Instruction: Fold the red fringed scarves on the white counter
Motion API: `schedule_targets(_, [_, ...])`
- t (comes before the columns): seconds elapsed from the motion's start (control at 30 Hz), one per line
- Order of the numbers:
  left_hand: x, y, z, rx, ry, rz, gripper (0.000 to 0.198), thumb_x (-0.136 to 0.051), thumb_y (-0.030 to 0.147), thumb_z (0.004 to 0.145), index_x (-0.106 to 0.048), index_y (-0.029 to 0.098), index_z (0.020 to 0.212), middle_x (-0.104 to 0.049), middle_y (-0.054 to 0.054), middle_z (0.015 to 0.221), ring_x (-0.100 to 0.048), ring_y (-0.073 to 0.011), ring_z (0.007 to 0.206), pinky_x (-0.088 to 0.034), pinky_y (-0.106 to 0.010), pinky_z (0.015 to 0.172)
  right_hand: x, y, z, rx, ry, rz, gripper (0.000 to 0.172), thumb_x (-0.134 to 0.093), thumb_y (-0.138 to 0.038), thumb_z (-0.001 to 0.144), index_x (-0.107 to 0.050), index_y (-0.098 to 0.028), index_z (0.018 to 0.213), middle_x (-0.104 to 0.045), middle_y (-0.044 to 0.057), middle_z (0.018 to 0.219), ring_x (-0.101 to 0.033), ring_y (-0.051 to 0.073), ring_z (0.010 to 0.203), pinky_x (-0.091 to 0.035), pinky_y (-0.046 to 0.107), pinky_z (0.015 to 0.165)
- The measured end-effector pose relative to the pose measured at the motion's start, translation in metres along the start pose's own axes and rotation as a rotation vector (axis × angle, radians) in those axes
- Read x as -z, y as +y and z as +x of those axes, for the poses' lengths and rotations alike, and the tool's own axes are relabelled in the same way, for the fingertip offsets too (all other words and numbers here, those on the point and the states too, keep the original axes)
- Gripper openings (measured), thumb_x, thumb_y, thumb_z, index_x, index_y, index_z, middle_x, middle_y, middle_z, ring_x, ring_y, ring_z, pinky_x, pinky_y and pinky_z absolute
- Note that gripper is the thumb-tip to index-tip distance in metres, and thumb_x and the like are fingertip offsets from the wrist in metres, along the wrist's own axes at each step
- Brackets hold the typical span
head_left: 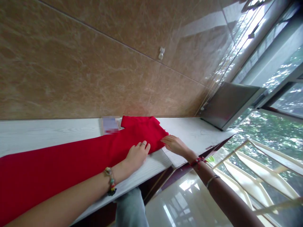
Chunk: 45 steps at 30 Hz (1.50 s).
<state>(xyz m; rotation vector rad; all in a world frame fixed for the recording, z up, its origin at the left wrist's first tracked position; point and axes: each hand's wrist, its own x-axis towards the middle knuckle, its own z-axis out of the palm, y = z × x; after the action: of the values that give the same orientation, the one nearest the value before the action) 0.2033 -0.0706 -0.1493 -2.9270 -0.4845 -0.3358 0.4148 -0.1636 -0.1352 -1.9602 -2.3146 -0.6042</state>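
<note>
Two bare hands work at the short end of a red cloth (78, 160), just right of the frame's centre. The left hand (138, 154) lies on it near the lower edge, fingers bent; whether they pinch the fabric or merely press it, one cannot tell. The right hand (175, 145) has its fingertips together at the cloth's right end, and whether any fabric is caught between them cannot be made out either. The cloth runs from there to the lower left, with a shorter flap jutting out at its top, near the wall. Straightening this end appears to be the step in hand; the next move calls for light, even handling, so that the edges line up without rucking. Under it stretches a white counter (187, 127), with a pixelated rectangular item (110, 124) just beside the flap. Beyond, a brown tiled wall (82, 69) fills the upper left, a grey panel (229, 104) leans at the right, and a pale rack (252, 185) occupies the lower right.
</note>
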Motion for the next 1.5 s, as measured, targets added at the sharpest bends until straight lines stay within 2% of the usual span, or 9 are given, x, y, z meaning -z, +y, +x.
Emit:
schedule_targets(0.13, [-0.005,0.003,0.004,0.077,-0.014,0.058,0.039,-0.036,0.004,0.083,-0.043,0.015,0.121,-0.049,-0.015,0.119,-0.055,-0.0228,0.097,-0.050,-0.032,0.070,-0.002,0.003,-0.001,0.039,0.010,-0.018,0.027,-0.040,-0.010,0.081,-0.062,-0.016,0.095,-0.066,0.008,0.090,-0.059,0.018,0.088,-0.044,0.030,0.081])
schedule_targets(0.47, [0.002,-0.017,0.002,0.077,0.026,0.008,0.029,-0.038,0.002,0.083,-0.050,0.015,0.106,-0.058,-0.009,0.098,-0.060,-0.0192,0.083,-0.050,-0.029,0.065,-0.012,0.000,0.001,0.076,0.109,-0.043,0.023,-0.040,-0.018,0.087,-0.063,-0.016,0.089,-0.064,0.007,0.081,-0.057,0.016,0.078,-0.042,0.029,0.074])
schedule_targets(0.67, [0.007,-0.021,0.000,-0.029,0.107,0.036,0.022,-0.040,0.003,0.082,-0.056,0.014,0.094,-0.061,-0.008,0.084,-0.059,-0.0201,0.079,-0.048,-0.031,0.067,-0.012,0.002,-0.003,0.037,0.252,-0.127,0.028,-0.036,-0.017,0.089,-0.063,-0.015,0.082,-0.063,0.006,0.073,-0.054,0.014,0.068,-0.039,0.027,0.065])
schedule_targets(0.8, [0.004,-0.020,-0.003,-0.149,0.136,0.067,0.020,-0.041,0.005,0.083,-0.056,0.013,0.095,-0.061,-0.010,0.088,-0.057,-0.0213,0.082,-0.047,-0.032,0.065,-0.009,0.005,-0.010,0.078,0.273,-0.106,0.026,-0.038,-0.017,0.089,-0.062,-0.015,0.082,-0.063,0.006,0.074,-0.054,0.015,0.070,-0.040,0.028,0.067])
schedule_targets(0.93, [-0.005,-0.017,-0.004,-0.268,0.055,0.053,0.020,-0.043,0.006,0.083,-0.056,0.012,0.096,-0.061,-0.010,0.091,-0.057,-0.0204,0.082,-0.046,-0.029,0.061,-0.014,0.001,-0.012,0.097,0.205,-0.026,0.026,-0.037,-0.017,0.089,-0.062,-0.016,0.083,-0.062,0.006,0.076,-0.055,0.015,0.074,-0.042,0.030,0.070])
schedule_targets(1.13, [-0.012,-0.017,-0.005,-0.145,-0.004,-0.050,0.025,-0.042,0.013,0.085,-0.055,0.016,0.107,-0.054,-0.010,0.114,-0.051,-0.0218,0.103,-0.043,-0.034,0.080,-0.010,-0.004,-0.009,0.043,0.162,0.138,0.021,-0.045,-0.019,0.083,-0.062,-0.019,0.095,-0.063,0.008,0.094,-0.055,0.020,0.092,-0.044,0.037,0.081])
schedule_targets(1.3, [-0.026,-0.023,-0.009,-0.019,-0.077,-0.215,0.057,-0.031,0.051,0.087,-0.027,0.020,0.135,-0.021,-0.009,0.143,-0.018,-0.0300,0.129,-0.019,-0.052,0.100,-0.002,-0.013,0.027,-0.125,0.162,0.244,0.038,-0.041,-0.032,0.086,-0.051,-0.017,0.119,-0.049,0.011,0.125,-0.040,0.023,0.119,-0.034,0.039,0.099])
schedule_targets(1.4, [-0.031,-0.026,-0.011,-0.009,-0.123,-0.261,0.065,-0.020,0.057,0.086,-0.023,0.016,0.136,-0.021,-0.011,0.142,-0.016,-0.0269,0.131,-0.014,-0.049,0.102,-0.011,-0.023,0.062,-0.148,0.060,0.229,0.050,-0.037,-0.040,0.087,-0.034,-0.018,0.133,-0.031,0.010,0.139,-0.020,0.025,0.130,-0.023,0.048,0.103])
schedule_targets(1.5, [-0.031,-0.027,-0.014,-0.002,-0.099,-0.269,0.062,-0.018,0.052,0.088,-0.025,0.013,0.136,-0.023,-0.012,0.142,-0.017,-0.0236,0.131,-0.015,-0.045,0.103,-0.027,-0.031,0.085,-0.167,-0.076,0.237,0.054,-0.032,-0.044,0.088,-0.021,-0.025,0.137,-0.020,0.007,0.144,-0.011,0.026,0.132,-0.018,0.057,0.100])
